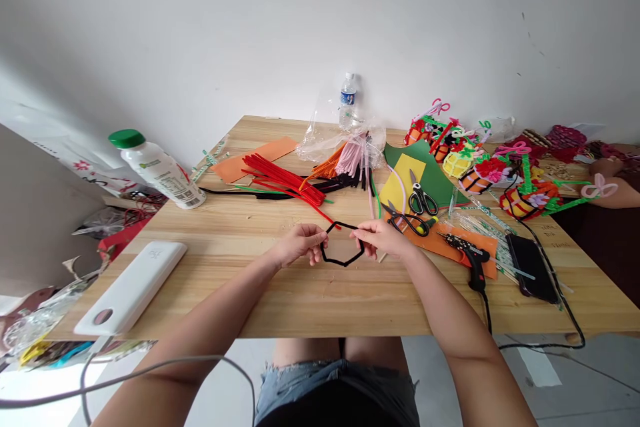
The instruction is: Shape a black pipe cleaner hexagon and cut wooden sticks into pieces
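Between my two hands a black pipe cleaner [345, 264] is bent into a six-sided ring, held above the wooden table [300, 310]. My left hand [303, 243] pinches the ring's left side with thumb and fingers. On the opposite side, my right hand [376, 239] grips it the same way. Just beyond the ring lies a bundle of red pipe cleaners [285, 177], one of which points toward it. Orange pipe cleaners [327, 167] and pink pipe cleaners [353, 157] lie behind, with black pipe cleaners [270, 196] partly hidden beneath the red ones.
Right of my hands are scissors [423, 200], a hot glue gun [473, 260], a phone [533, 267] and a black cable. Finished pipe-cleaner baskets [483, 173] stand behind them. A white power bank [133, 287] and a green-capped bottle [160, 170] are left. Another person's arm [620, 193] shows far right.
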A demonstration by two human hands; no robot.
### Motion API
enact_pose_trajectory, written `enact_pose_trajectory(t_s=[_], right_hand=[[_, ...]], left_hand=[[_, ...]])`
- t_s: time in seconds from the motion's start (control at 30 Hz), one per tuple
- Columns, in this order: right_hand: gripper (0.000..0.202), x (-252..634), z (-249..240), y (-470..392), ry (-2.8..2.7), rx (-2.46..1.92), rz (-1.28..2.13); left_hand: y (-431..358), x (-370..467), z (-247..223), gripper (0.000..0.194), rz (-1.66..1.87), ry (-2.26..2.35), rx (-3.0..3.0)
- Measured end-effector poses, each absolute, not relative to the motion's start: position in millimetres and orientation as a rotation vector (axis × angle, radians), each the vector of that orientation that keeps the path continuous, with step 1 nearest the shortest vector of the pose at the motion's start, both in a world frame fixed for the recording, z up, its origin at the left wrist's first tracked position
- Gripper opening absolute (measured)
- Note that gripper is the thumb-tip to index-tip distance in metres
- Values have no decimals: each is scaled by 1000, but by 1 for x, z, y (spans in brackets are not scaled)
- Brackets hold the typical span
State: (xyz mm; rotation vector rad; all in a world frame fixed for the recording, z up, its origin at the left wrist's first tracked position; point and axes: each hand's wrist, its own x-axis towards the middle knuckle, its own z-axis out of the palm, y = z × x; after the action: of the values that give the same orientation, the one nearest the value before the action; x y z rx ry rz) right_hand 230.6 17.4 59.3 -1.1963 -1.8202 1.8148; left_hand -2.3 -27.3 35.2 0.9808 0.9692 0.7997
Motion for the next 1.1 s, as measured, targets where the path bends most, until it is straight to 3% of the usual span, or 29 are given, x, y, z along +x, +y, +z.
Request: enact_pose_trajectory(t_s=[0.17,0.4,0.67,0.8,0.9,1.1], right_hand=[[21,232,46,20,-1876,-1400,1856],[16,236,41,23,-2020,-1456,1665],[13,237,41,21,-2154,-1548,1380],[8,235,45,21,-2294,-1500,1055],[16,231,48,22,-2364,-1484,732],[27,224,46,22,-2150,-1485,466]], left_hand=[[-22,-4,22,39,656,1137,1136],[-22,-6,17,25,906,1392,1428],[-21,-7,19,11,980,1251,2059],[-19,-8,11,13,1061,1426,1957],[-14,-12,7,15,1120,1566,1780],[-7,-19,6,20,1134,1751,1443]])
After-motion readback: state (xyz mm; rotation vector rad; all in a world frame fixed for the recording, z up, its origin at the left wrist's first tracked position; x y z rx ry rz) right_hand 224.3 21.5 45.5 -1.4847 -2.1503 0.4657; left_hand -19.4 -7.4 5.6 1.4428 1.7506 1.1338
